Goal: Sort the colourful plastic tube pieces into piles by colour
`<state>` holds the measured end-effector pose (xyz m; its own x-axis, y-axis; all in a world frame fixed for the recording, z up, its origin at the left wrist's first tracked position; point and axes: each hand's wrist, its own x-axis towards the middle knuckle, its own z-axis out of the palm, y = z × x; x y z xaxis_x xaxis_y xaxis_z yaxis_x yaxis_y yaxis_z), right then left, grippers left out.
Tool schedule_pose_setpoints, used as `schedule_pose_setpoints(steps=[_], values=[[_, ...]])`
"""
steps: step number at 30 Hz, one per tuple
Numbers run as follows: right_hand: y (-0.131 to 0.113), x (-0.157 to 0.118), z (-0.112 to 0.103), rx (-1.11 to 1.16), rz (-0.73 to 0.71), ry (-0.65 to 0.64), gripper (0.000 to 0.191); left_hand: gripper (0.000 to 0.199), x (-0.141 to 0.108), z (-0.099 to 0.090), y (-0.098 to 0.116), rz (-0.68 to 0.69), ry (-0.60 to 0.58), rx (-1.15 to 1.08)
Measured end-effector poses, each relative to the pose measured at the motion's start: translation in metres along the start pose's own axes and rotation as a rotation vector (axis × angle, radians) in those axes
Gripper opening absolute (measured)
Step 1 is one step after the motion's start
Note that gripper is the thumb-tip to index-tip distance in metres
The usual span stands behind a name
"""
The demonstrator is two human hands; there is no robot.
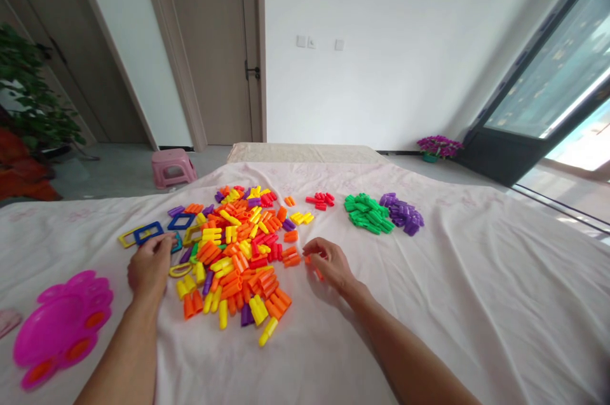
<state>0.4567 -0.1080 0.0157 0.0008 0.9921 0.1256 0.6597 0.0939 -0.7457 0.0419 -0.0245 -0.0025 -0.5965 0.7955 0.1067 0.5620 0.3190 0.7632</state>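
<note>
My left hand (151, 262) is at the left edge of a mixed pile of plastic building pieces (238, 246), its fingers pinched together beside a blue rectangular frame tile (148, 233). What those fingers hold, if anything, is hidden. Right of the pile, my right hand (331, 263) hovers low over the cloth with curved fingers, thumb and index slightly apart. Partly covered by that hand is an orange piece (318, 274). The pile is mostly orange and yellow, with some red and purple; several frame tiles, one a yellow ring (181, 270), lie along its left side.
Farther right are a green heap (368, 213) and a purple heap (404, 214), with a few red pieces (321, 201) nearer the pile. A magenta paw-shaped tray (54, 322) lies at left on the pale tablecloth (452, 303). Beyond the table stands a pink stool (172, 166).
</note>
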Motion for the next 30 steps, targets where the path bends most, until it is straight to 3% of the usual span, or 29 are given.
schedule_pose_setpoints(steps=[5,9,11,14,17,19,22,30], values=[[-0.025,-0.003,0.014,-0.206,-0.249,0.08,0.027,0.044,0.0,-0.001,0.001,0.002,-0.007,0.01],[-0.024,0.003,0.021,-0.309,-0.269,0.026,0.022,0.044,0.0,-0.001,0.001,0.007,-0.004,-0.002],[-0.015,0.01,0.019,-0.214,-0.217,0.05,0.013,0.043,0.0,-0.001,0.0,0.011,-0.002,-0.006],[0.011,0.023,0.003,-0.069,-0.144,0.23,0.008,0.044,0.002,0.0,-0.001,0.012,-0.015,0.003],[0.041,0.033,-0.022,-0.158,-0.096,0.432,0.008,0.046,0.003,0.0,-0.003,0.008,-0.029,0.013],[0.057,0.034,-0.034,-0.278,-0.065,0.478,0.011,0.046,0.004,0.001,-0.004,0.007,-0.034,0.015],[0.064,0.029,-0.04,-0.416,-0.056,0.436,0.014,0.046,0.005,0.001,-0.005,0.007,-0.028,0.019],[0.05,0.021,-0.031,-0.493,-0.09,0.35,0.013,0.047,0.005,0.0,-0.003,0.014,-0.037,0.048]])
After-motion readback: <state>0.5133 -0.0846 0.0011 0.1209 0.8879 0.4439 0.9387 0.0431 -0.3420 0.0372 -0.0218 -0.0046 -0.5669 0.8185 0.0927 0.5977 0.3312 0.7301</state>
